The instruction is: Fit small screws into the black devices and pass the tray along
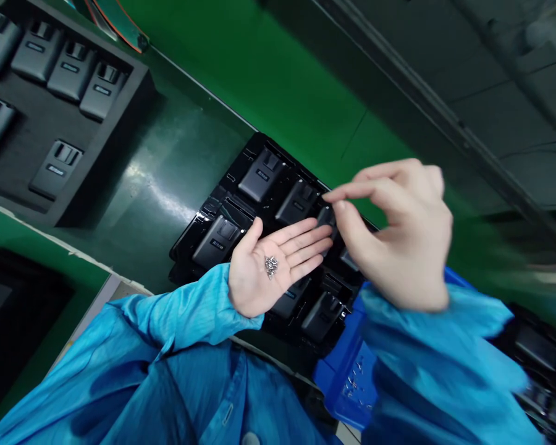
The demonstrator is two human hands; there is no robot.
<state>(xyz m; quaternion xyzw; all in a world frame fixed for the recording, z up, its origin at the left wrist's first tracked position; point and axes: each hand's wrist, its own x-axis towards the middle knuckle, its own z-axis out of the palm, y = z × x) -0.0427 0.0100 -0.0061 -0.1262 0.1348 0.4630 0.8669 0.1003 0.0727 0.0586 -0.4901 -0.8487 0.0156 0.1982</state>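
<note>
My left hand [271, 262] lies palm up with its fingers stretched out flat, and a small heap of several silver screws [271, 266] rests in the palm. My right hand [398, 232] hovers just to the right of it, thumb and forefinger pinched together near the left fingertips; whether anything is between them I cannot make out. Both hands are above a black plastic tray [204, 216] that holds several dark grey rectangular parts [262, 173]. Both arms wear blue sleeves.
A second dark tray [120, 123] with several grey parts sits at the upper left on the green surface [278, 74]. A blue bin [347, 377] with small screws in it is below my right arm. Dark framework runs along the upper right.
</note>
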